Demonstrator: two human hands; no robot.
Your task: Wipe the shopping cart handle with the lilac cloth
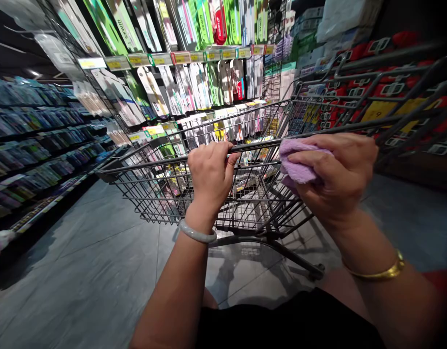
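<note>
A dark metal shopping cart point(151, 184) stands sideways in front of me. My left hand point(211, 169), above a pale bangle, wraps round the cart's top side rail near the middle. To its right my right hand point(340, 169) is closed on a folded lilac cloth point(299, 162). The cloth lies against the same rail, and its underside is hidden by my fingers. Through the wire sides the cart's basket shows no goods that I can make out.
Behind the cart rises a lit shelf rack point(209, 57) hung with packaged goods. Another stocked shelf point(34, 140) runs along the left. Red items with yellow tags hang at the right. Grey tiled floor point(96, 261) lies below, with a cart wheel point(318, 270) near my legs.
</note>
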